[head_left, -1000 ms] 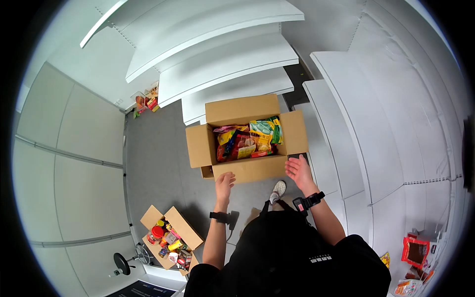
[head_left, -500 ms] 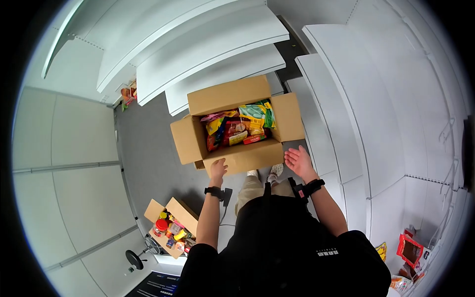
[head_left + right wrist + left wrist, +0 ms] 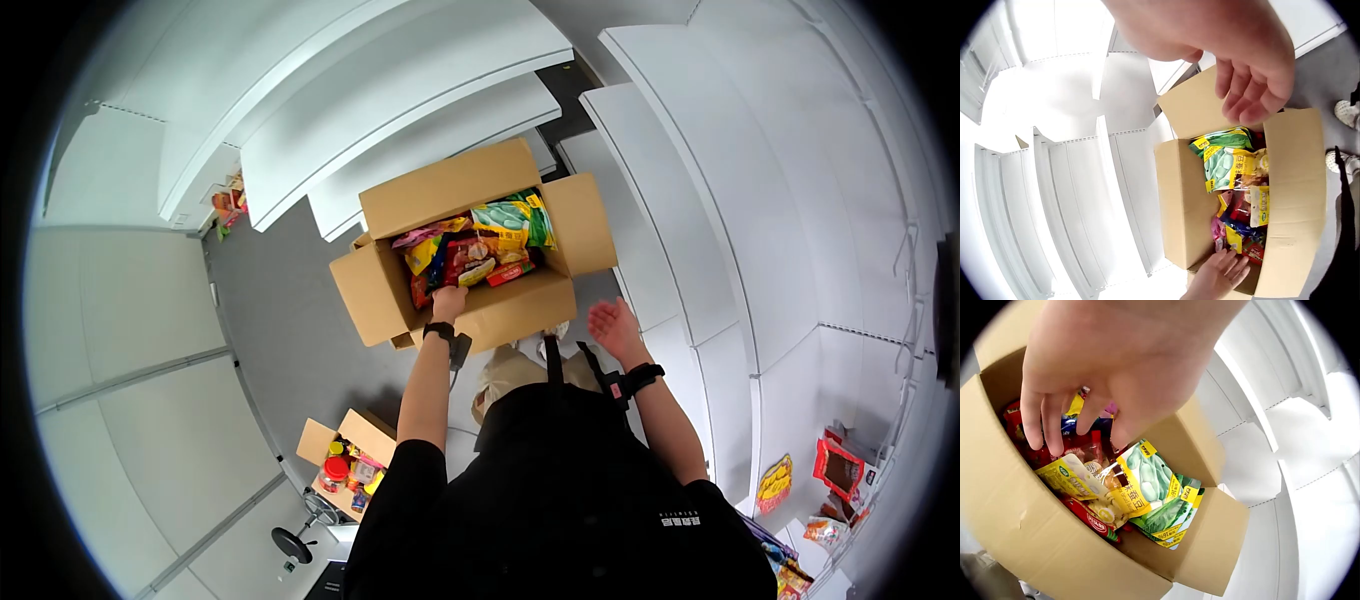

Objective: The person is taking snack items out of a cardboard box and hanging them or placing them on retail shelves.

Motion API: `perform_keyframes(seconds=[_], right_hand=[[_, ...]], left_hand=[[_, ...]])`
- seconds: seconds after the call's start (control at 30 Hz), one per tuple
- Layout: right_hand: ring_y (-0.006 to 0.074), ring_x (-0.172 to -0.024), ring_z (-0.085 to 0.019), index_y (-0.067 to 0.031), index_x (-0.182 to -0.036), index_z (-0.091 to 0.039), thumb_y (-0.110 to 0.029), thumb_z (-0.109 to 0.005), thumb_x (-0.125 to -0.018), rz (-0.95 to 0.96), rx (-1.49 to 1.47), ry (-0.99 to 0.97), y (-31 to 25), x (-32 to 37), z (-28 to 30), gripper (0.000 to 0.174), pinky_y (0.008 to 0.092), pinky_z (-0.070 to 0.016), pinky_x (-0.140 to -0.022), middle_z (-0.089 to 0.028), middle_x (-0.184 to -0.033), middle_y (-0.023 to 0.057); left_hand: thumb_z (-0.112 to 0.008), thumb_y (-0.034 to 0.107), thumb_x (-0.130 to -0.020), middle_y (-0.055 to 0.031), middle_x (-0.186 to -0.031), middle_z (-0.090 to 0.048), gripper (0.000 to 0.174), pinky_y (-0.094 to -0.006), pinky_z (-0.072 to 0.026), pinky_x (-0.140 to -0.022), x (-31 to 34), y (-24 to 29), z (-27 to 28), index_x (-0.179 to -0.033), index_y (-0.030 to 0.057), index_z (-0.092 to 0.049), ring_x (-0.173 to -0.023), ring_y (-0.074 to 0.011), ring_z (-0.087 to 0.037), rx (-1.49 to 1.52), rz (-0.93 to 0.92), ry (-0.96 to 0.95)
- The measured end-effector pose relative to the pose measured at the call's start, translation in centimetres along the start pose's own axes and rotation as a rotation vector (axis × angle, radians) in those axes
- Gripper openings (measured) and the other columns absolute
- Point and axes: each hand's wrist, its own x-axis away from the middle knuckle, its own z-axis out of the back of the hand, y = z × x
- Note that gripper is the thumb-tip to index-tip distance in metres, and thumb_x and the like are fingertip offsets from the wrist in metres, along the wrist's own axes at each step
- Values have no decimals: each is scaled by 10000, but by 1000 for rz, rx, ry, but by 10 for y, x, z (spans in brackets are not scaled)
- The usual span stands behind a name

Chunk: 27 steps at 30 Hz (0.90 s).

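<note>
An open cardboard box [image 3: 508, 318] holds several snack bags, among them a green-and-white bag [image 3: 500, 215] and a small yellow-labelled bag [image 3: 1071, 477]. My left hand [image 3: 449, 303] reaches over the box's near left edge; in the left wrist view the hand [image 3: 1110, 369] hangs above the bags with fingers loosely extended, nothing held. My right hand [image 3: 615, 328] is outside the box, off its near right corner, palm turned inward and empty. In the right wrist view that hand [image 3: 1247, 69] has relaxed fingers in front of a flap.
White shelves [image 3: 420, 130] stand beyond the box and along the right. A smaller box of jars and packets [image 3: 345, 470] lies at the lower left. More packets [image 3: 840, 470] are at the lower right, others [image 3: 229, 205] at the far left.
My left hand has moved forward from outside the near flap to over the box's edge. My right hand stays outside the box. The head view has shifted and turned.
</note>
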Motion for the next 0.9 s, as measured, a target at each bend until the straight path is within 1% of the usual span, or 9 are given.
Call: perform_keyframes(seconds=[0.13, 0.23, 0.33, 0.43, 0.5, 0.6, 0.7, 0.83, 0.9], right_hand=[[231, -855, -564, -19, -1068, -530, -466, -398, -938, 31, 122, 72, 19, 2, -9, 484, 376, -478, -750, -597, -970, 118], [224, -864, -564, -21, -1082, -525, -474, -398, -939, 33, 164, 116, 28, 11, -21, 492, 369, -478, -761, -592, -980, 113], [223, -885, -566, -23, -1096, -521, -484, -404, -936, 50, 174, 153, 32, 19, -36, 502, 363, -476, -775, -588, -998, 110], [225, -907, -565, -26, -1103, -521, -497, -409, -930, 70, 165, 181, 41, 29, -38, 514, 363, -472, -788, -587, -1011, 108], [226, -918, -564, -28, -1104, -522, -505, -412, -926, 82, 159, 188, 46, 34, -38, 521, 364, -470, -793, -587, -1015, 107], [228, -928, -560, -27, -1106, -521, -519, -411, -922, 69, 171, 250, 53, 35, -36, 536, 366, -470, -795, -586, -1027, 109], [229, -917, -565, -24, -1104, -522, -513, -403, -928, 61, 145, 269, 62, 29, -33, 533, 367, -472, -793, -589, -1016, 112], [229, -905, -569, -28, -1092, -526, -501, -390, -936, 83, 148, 203, 75, 22, -40, 517, 373, -474, -796, -594, -1003, 107], [231, -921, -563, -38, -1083, -534, -497, -383, -939, 79, 171, 173, 78, 19, -51, 504, 379, -467, -816, -593, -1018, 102]], left_hand=[[-459, 251, -872, -165, -1098, -610, 283, -431, -346, -990, -26, -1, 0, -1021, 114, -657, -1048, -361, -542, -609, -479, -113], [-461, 264, -878, -194, -1126, -587, 292, -425, -351, -999, -56, -10, -9, -1046, 124, -654, -1092, -379, -514, -604, -460, -243], [-498, 328, -853, -234, -1228, -525, 395, -411, -357, -1004, -97, -30, -30, -1069, 24, -628, -1147, -381, -482, -414, -332, -325], [-548, 354, -825, -245, -1254, -506, 503, -407, -351, -1016, -102, -27, -31, -1162, -19, -569, -1187, -366, -463, -295, -249, -247], [-566, 302, -845, -220, -1204, -552, 450, -427, -316, -1046, -87, -19, -34, -1208, 37, -572, -1192, -355, -468, -100, -118, -25], [-594, 419, -782, -282, -1288, -462, 685, -391, -374, -1001, -86, -19, -25, -1301, -4, -449, -1217, -372, -439, -56, -180, -113], [-602, 424, -781, -292, -1304, -439, 704, -394, -376, -998, -85, -17, -10, -1300, -24, -443, -1193, -393, -456, -36, -148, -295], [-598, 427, -789, -313, -1241, -484, 676, -397, -389, -976, -73, -12, 2, -1228, -75, -492, -1163, -419, -467, 45, -236, -251], [-589, 452, -820, -224, -1179, -542, 615, -376, -444, -873, -58, -2, 12, -1191, -35, -540, -1046, -309, -550, 220, -186, -286]])
